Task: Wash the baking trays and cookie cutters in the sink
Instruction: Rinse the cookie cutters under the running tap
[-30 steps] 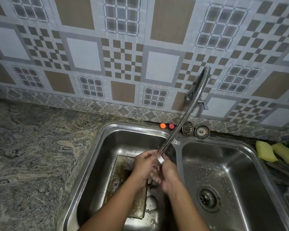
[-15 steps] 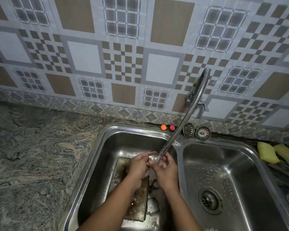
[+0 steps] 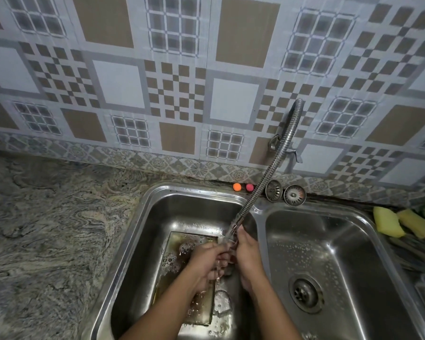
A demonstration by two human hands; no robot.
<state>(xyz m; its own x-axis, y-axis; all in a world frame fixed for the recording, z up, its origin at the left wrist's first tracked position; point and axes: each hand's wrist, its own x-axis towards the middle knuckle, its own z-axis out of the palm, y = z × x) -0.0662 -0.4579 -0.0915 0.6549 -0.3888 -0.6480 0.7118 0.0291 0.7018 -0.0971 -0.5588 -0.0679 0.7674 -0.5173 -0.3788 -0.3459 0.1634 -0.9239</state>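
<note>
Both hands meet under the nozzle of the ribbed, flexible metal faucet hose [image 3: 268, 176], over the left basin of the stainless steel sink [image 3: 138, 229]. The left hand [image 3: 206, 262] and right hand [image 3: 247, 253] curl their wet fingers [image 3: 222, 262] together; whether they hold a cookie cutter I cannot tell. Directly below the fingers lies 1 rectangular baking tray [image 3: 182, 244], flat, browned and sudsy, its long axis running away from the person toward the tiled wall [image 3: 177, 94]. Right of the fingers, the second basin's drain [image 3: 304, 293] sits among water droplets.
</note>
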